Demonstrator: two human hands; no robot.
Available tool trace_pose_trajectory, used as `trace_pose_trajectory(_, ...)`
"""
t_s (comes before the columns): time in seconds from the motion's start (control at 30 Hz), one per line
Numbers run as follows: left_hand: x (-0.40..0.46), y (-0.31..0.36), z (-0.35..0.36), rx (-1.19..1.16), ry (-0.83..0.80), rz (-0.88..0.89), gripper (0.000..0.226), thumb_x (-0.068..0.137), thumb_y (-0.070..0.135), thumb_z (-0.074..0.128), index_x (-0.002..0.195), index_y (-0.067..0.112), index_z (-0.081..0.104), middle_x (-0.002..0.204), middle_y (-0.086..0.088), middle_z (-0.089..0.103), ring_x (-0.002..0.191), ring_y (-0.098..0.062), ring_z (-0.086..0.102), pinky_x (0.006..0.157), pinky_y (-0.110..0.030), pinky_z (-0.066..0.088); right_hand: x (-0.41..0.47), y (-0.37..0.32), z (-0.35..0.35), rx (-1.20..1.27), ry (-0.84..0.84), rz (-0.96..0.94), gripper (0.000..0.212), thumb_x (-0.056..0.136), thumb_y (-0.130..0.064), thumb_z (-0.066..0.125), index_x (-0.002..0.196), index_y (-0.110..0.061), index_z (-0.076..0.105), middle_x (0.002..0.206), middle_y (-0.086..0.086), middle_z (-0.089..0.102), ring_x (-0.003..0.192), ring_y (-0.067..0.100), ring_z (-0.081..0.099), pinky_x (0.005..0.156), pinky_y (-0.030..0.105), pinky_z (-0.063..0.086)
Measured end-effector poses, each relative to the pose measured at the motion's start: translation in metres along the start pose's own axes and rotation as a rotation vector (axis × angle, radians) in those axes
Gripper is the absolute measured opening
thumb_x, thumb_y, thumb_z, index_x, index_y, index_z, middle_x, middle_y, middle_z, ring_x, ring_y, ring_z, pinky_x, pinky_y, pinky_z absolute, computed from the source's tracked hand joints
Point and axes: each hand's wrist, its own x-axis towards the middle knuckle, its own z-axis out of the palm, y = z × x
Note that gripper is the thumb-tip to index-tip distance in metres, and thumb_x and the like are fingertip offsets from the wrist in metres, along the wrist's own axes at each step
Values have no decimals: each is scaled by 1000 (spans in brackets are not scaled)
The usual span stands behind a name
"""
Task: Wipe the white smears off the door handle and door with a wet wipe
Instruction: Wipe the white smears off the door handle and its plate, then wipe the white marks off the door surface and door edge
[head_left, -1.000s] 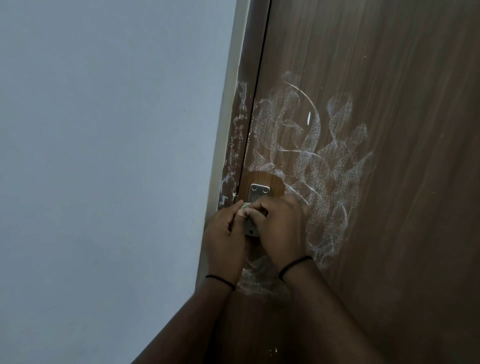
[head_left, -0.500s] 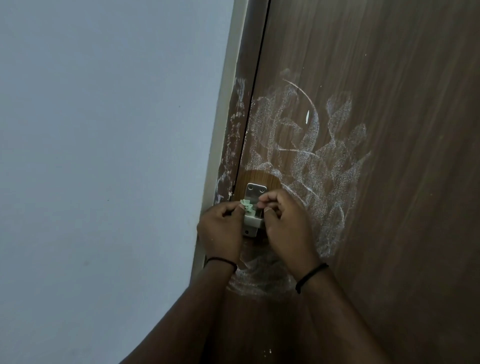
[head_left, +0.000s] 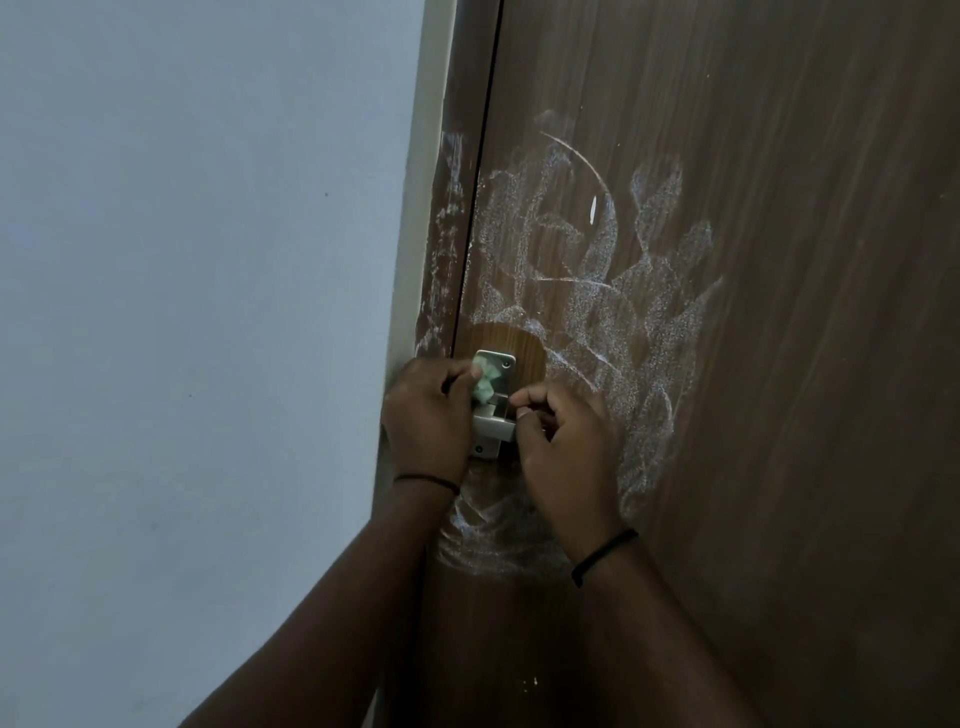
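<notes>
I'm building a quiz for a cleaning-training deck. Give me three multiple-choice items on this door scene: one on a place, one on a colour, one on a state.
1. Where is the wet wipe?
A. On the floor
B. At the metal handle plate, in the left hand
C. Stuck high on the wall

2. What colour is the wipe?
A. Pale green
B. Red
C. Black

3. What is the state of the door above the handle?
A. Wiped fully clean
B. Covered with paper
C. Still carrying white smears

Answers: 1 B, the left fingers pinch it against the plate's upper part. 2 A, it shows pale green against the steel. 3 C, broad chalky smears spread above and right of the handle, with only a small clean patch by the plate.
</notes>
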Motion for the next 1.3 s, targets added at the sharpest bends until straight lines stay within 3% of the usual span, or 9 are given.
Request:
trace_pose_trajectory(0.07, -18, -8, -2, -11, 9, -91, 10, 89, 16, 69, 93, 13, 78, 91, 0, 73, 83, -10, 62, 73, -18, 46, -3, 0, 2, -60, 15, -3, 14, 89, -18, 61, 90, -31, 66, 87, -20, 63, 98, 10, 50, 99, 19, 24)
trace_pose_trajectory(0.13, -33, -14, -1, -17, 15, -244, 12, 91, 15, 66, 95, 14, 78, 92, 1, 73, 81, -7, 61, 68, -7, 41, -5, -1, 3, -110, 45, -8, 12, 89, -20, 61, 91, -31, 65, 92, -17, 64, 102, 11, 49, 96, 17, 17)
trace_pose_trajectory(0.33, -49, -18, 4, -107, 39, -470, 8, 88, 13, 70, 85, 14, 77, 82, -1, 72, 74, -11, 63, 62, -15, 41, -14, -7, 4, -161, 183, -131, 13, 87, -13, 63, 90, -25, 67, 97, -12, 62, 100, 15, 50, 92, 41, 41)
trace_pose_trajectory(0.57, -60, -16, 5, -367, -10, -857, 12, 88, 5, 67, 78, 10, 73, 51, 6, 67, 45, 0, 62, 41, -15, 46, -37, -9, 10, -44, 173, -216, 21, 87, 0, 65, 95, -16, 73, 98, -6, 66, 88, 11, 63, 76, 32, 54)
trace_pose_trajectory(0.73, -58, -6, -3, -893, -193, -1219, 13, 95, 4, 58, 103, 0, 68, 83, -16, 75, 64, -17, 70, 54, -27, 58, -33, -6, -5, -122, 28, -125, 30, 94, -1, 58, 117, -14, 72, 117, 1, 70, 107, 12, 64, 93, 19, 49)
trace_pose_trajectory(0.9, -48, 5, -21, -944, -339, -1073, 15, 93, 10, 62, 102, 3, 70, 78, -9, 76, 64, -15, 72, 57, -27, 57, -30, -17, -15, -67, -161, -185, 34, 95, -6, 62, 126, -18, 67, 128, -3, 66, 114, -7, 52, 99, 2, 34)
trace_pose_trajectory(1.03, -31, 18, -33, -934, -411, -927, 17, 94, 19, 62, 99, 6, 72, 76, -6, 72, 65, -15, 66, 63, -28, 54, -20, -27, -20, 80, -137, -180, 38, 88, -2, 70, 122, -19, 70, 123, -7, 69, 112, 2, 62, 100, 23, 50)
trace_pose_trajectory(1.13, -16, 25, -43, -930, -439, -841, 31, 97, 31, 56, 85, 12, 78, 79, -7, 74, 70, -16, 68, 66, -28, 54, -5, -33, -23, 89, -91, -185, 38, 84, 2, 71, 111, -25, 75, 112, -14, 70, 105, -1, 64, 95, 22, 52)
trace_pose_trajectory(1.3, -10, 22, -33, -308, -93, -289, 26, 98, 25, 55, 82, 20, 75, 77, 5, 74, 74, -8, 68, 65, -18, 51, 25, -35, -16, 89, 141, -93, 39, 87, -4, 69, 110, -33, 63, 102, -11, 70, 89, 3, 66, 74, 28, 59)
